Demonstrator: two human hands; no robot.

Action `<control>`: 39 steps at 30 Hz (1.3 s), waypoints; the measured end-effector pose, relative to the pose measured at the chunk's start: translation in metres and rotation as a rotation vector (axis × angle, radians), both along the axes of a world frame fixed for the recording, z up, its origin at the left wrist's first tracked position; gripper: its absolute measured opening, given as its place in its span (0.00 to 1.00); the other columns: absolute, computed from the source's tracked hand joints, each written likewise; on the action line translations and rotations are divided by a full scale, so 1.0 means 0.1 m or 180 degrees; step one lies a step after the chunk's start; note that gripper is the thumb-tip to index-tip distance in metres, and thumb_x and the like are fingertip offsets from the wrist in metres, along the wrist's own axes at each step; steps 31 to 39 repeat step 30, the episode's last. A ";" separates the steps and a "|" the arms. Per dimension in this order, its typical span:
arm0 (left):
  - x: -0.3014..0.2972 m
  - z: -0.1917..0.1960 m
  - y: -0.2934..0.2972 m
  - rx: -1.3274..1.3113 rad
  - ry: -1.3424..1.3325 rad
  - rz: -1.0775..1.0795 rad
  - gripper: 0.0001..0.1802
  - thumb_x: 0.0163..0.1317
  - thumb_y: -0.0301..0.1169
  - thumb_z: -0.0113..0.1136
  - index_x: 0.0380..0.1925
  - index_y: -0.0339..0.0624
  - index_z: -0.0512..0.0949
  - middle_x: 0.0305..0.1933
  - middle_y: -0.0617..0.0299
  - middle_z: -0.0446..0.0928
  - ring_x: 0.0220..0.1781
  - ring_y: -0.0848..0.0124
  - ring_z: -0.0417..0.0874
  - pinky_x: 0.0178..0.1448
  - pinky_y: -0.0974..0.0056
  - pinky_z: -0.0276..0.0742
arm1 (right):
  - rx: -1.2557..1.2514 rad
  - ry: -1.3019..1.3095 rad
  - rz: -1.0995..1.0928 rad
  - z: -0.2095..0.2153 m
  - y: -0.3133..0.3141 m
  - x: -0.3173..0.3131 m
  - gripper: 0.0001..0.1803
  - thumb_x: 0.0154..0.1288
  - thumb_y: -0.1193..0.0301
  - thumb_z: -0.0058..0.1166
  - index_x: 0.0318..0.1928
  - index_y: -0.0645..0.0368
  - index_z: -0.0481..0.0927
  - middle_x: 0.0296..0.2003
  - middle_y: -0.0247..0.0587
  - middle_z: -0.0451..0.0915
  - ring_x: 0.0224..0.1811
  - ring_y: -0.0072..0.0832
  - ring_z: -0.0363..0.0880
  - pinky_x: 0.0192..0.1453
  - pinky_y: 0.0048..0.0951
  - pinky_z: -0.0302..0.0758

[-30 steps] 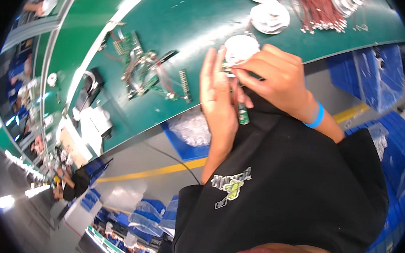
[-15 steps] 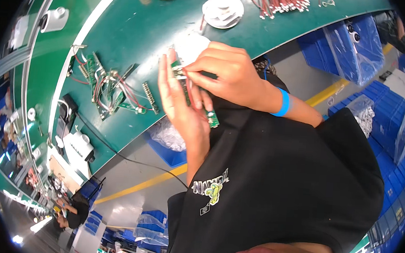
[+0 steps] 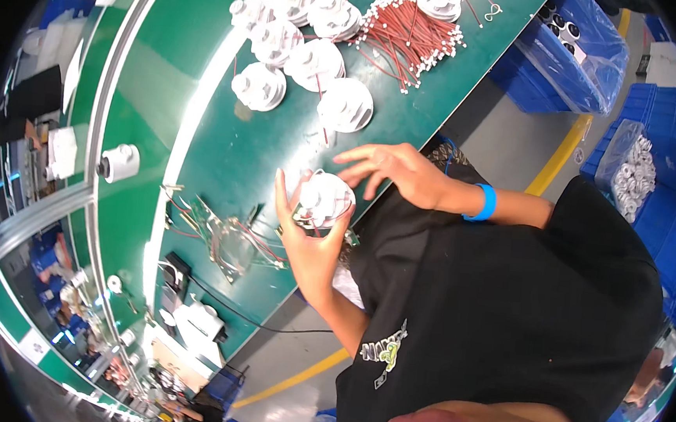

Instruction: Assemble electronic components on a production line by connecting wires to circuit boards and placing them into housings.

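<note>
A white round plastic base (image 3: pixel 325 198) with raised parts on its face rests in my left hand (image 3: pixel 312 248), thumb and fingers curled around its rim. A bit of green circuit board (image 3: pixel 352 237) shows beside that hand, mostly hidden under the base. Just to the right, my right hand (image 3: pixel 392 172) is off the base, fingers apart and holding nothing. On the table beyond stand several similar white round bases (image 3: pixel 346 106), some with red wires. Left of my hands lies a tangle of green circuit boards and wires (image 3: pixel 230 239).
A pile of red wires with white connectors (image 3: pixel 413 36) lies at the far side of the green table (image 3: pixel 225 144). White camera housings (image 3: pixel 203 321) and a black adapter (image 3: pixel 177 270) with a cable are at the left. Blue bins (image 3: pixel 552 69) stand on the floor at right.
My right hand has let go of the red wire at the circuit board and opened. The white base now sits in my left hand's grasp. The view has shifted, showing more of the table.
</note>
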State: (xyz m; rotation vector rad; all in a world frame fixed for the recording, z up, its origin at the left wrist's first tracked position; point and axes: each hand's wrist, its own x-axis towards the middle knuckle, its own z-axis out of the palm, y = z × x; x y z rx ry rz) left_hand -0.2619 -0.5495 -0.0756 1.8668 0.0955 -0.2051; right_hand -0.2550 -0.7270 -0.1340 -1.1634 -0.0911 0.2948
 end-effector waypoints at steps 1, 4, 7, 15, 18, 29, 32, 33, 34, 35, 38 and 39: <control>0.07 0.04 0.08 0.0018 0.0255 -0.0344 0.51 0.44 0.19 0.73 0.69 0.39 0.56 0.61 0.49 0.71 0.55 0.66 0.77 0.59 0.64 0.74 | 0.0049 0.0104 0.0140 0.02 -0.14 0.01 0.34 0.77 0.51 0.25 0.56 0.71 0.74 0.41 0.50 0.83 0.36 0.30 0.82 0.38 0.26 0.78; 0.42 0.29 0.31 0.0575 0.0283 -0.1377 0.46 0.42 0.23 0.74 0.65 0.37 0.64 0.52 0.53 0.78 0.51 0.69 0.80 0.54 0.66 0.77 | -0.0938 -0.0483 -0.0163 -0.02 -0.47 0.03 0.29 0.77 0.57 0.30 0.44 0.68 0.80 0.25 0.41 0.83 0.23 0.24 0.79 0.31 0.23 0.77; 1.05 0.52 0.52 0.0054 0.0010 -0.0919 0.43 0.43 0.24 0.73 0.63 0.37 0.67 0.50 0.54 0.78 0.48 0.71 0.79 0.54 0.67 0.76 | -0.1654 -0.1119 -0.0927 -0.21 -0.57 0.13 0.20 0.74 0.64 0.39 0.40 0.66 0.82 0.23 0.42 0.81 0.22 0.26 0.79 0.30 0.24 0.76; 3.29 -0.31 1.60 0.0246 -0.1097 0.1329 0.26 0.60 0.38 0.64 0.54 0.31 0.74 0.47 0.57 0.78 0.43 0.69 0.78 0.49 0.62 0.73 | -0.1874 -0.1438 -0.1199 -0.23 -0.39 0.23 0.04 0.58 0.71 0.60 0.30 0.57 0.83 0.21 0.36 0.79 0.20 0.27 0.78 0.24 0.27 0.74; 3.39 -0.29 1.07 0.0240 -0.0743 0.1532 0.31 0.60 0.42 0.65 0.56 0.31 0.70 0.52 0.50 0.75 0.51 0.63 0.77 0.52 0.56 0.73 | -0.1797 -0.1357 -0.1242 -0.26 -0.52 0.21 0.04 0.58 0.71 0.60 0.30 0.58 0.83 0.21 0.36 0.79 0.20 0.28 0.78 0.23 0.28 0.73; 4.57 -0.66 -0.27 0.4054 -0.3449 -0.2128 0.37 0.53 0.26 0.63 0.66 0.53 0.64 0.74 0.52 0.52 0.73 0.48 0.56 0.72 0.51 0.59 | -0.2173 -0.1817 -0.1156 -0.24 -0.52 0.25 0.06 0.60 0.65 0.60 0.31 0.52 0.82 0.20 0.33 0.79 0.21 0.27 0.80 0.24 0.29 0.74; 4.74 -0.74 -0.46 0.4114 -0.3398 -0.2270 0.38 0.53 0.33 0.67 0.66 0.54 0.64 0.74 0.52 0.52 0.74 0.48 0.54 0.73 0.48 0.56 | -0.2338 -0.1854 -0.1274 -0.29 -0.53 0.22 0.07 0.60 0.63 0.59 0.31 0.52 0.82 0.19 0.32 0.79 0.20 0.29 0.80 0.23 0.32 0.73; 4.74 -0.74 -0.46 0.4114 -0.3398 -0.2270 0.38 0.53 0.33 0.67 0.66 0.54 0.64 0.74 0.52 0.52 0.74 0.48 0.54 0.73 0.48 0.56 | -0.2338 -0.1854 -0.1274 -0.29 -0.53 0.22 0.07 0.60 0.63 0.59 0.31 0.52 0.82 0.19 0.32 0.79 0.20 0.29 0.80 0.23 0.32 0.73; 4.74 -0.74 -0.46 0.4114 -0.3398 -0.2270 0.38 0.53 0.33 0.67 0.66 0.54 0.64 0.74 0.52 0.52 0.74 0.48 0.54 0.73 0.48 0.56 | -0.2338 -0.1854 -0.1274 -0.29 -0.53 0.22 0.07 0.60 0.63 0.59 0.31 0.52 0.82 0.19 0.32 0.79 0.20 0.29 0.80 0.23 0.32 0.73; 4.74 -0.74 -0.46 0.4114 -0.3398 -0.2270 0.38 0.53 0.33 0.67 0.66 0.54 0.64 0.74 0.52 0.52 0.74 0.48 0.54 0.73 0.48 0.56 | -0.2338 -0.1854 -0.1274 -0.29 -0.53 0.22 0.07 0.60 0.63 0.59 0.31 0.52 0.82 0.19 0.32 0.79 0.20 0.29 0.80 0.23 0.32 0.73; 4.74 -0.74 -0.46 0.4114 -0.3398 -0.2270 0.38 0.53 0.33 0.67 0.66 0.54 0.64 0.74 0.52 0.52 0.74 0.48 0.54 0.73 0.48 0.56 | -0.2338 -0.1854 -0.1274 -0.29 -0.53 0.22 0.07 0.60 0.63 0.59 0.31 0.52 0.82 0.19 0.32 0.79 0.20 0.29 0.80 0.23 0.32 0.73; 4.74 -0.74 -0.46 0.4114 -0.3398 -0.2270 0.38 0.53 0.33 0.67 0.66 0.54 0.64 0.74 0.52 0.52 0.74 0.48 0.54 0.73 0.48 0.56 | -0.2338 -0.1854 -0.1274 -0.29 -0.53 0.22 0.07 0.60 0.63 0.59 0.31 0.52 0.82 0.19 0.32 0.79 0.20 0.29 0.80 0.23 0.32 0.73</control>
